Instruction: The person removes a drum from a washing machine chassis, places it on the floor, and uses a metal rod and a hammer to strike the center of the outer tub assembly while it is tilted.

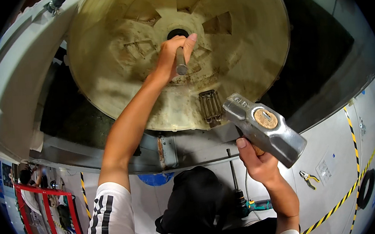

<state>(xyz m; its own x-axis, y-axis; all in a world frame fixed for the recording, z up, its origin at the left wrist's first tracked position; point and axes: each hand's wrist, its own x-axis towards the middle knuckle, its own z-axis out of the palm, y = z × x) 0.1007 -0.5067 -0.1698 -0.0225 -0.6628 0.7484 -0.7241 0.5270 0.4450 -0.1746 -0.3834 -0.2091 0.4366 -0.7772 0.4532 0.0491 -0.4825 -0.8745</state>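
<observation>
My left hand is wrapped round a metal rod like a punch, its blunt end toward me. The rod points at the dark round hub opening in the middle of a stained, cream-coloured washing machine tub; its far tip is hidden by my hand. In my right hand is a sledgehammer with a big steel head and a wooden handle. Its head is raised at the tub's lower right rim, apart from the rod. A dark slotted heating element lies at the tub's bottom.
The machine's pale casing surrounds the tub. On the floor are yellow-handled pliers, a teal power drill with a long bit, a black rubber ring and striped tape. A red metal frame stands at left, with a person behind it.
</observation>
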